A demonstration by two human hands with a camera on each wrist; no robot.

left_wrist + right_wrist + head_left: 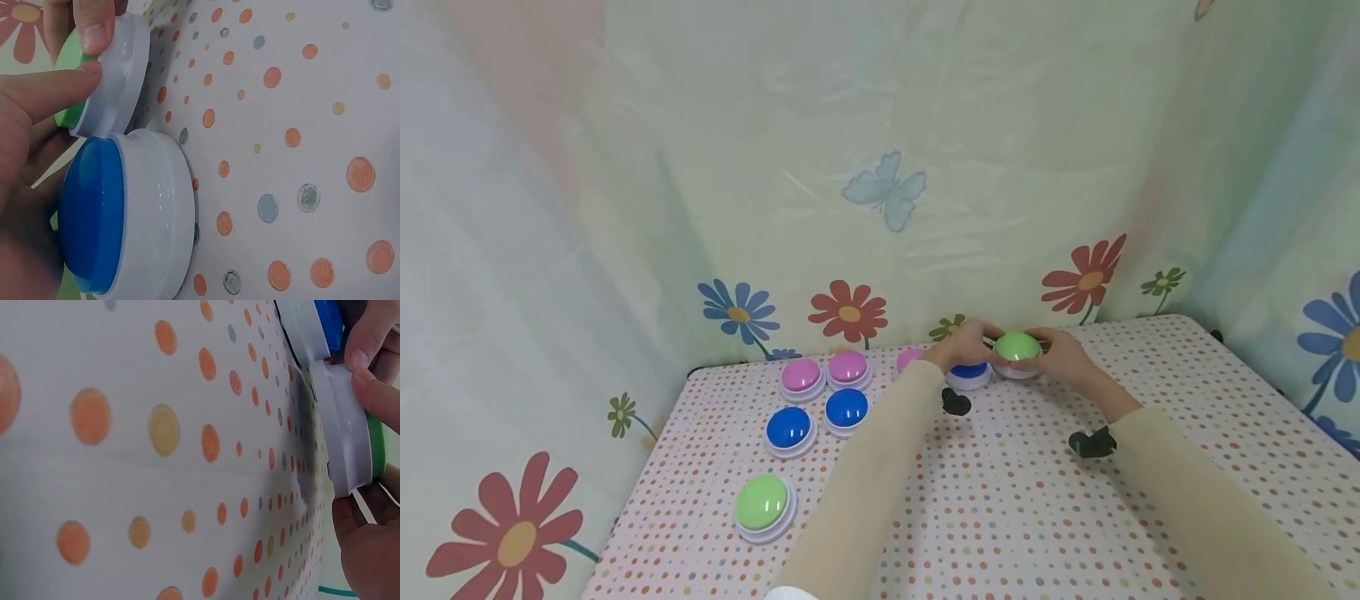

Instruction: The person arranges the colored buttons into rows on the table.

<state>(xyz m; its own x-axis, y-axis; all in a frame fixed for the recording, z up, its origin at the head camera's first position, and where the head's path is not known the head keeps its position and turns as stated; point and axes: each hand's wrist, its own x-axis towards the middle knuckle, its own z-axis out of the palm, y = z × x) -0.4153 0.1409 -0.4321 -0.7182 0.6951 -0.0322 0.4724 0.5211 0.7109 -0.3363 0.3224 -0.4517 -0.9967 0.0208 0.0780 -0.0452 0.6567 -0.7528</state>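
Both hands hold a domed push button with a green top (1018, 345) and white base (344, 431) at the back right of the table. My left hand (967, 343) grips it from the left, its thumb (59, 90) on the near side. From the right, my right hand (1063, 358) grips the same button, fingers at the base's far edge. Small feet show under that base, which looks raised off the tabletop. Right beside it, under the left hand, sits a blue push button (94, 215). A pink push button (908, 358) is partly hidden behind the left wrist.
On the left of the dotted table (1000, 500) stand two pink buttons (847, 367), two blue buttons (847, 408) and, nearer, a green button (762, 502). A flowered curtain (760, 208) hangs along the table's back and sides.
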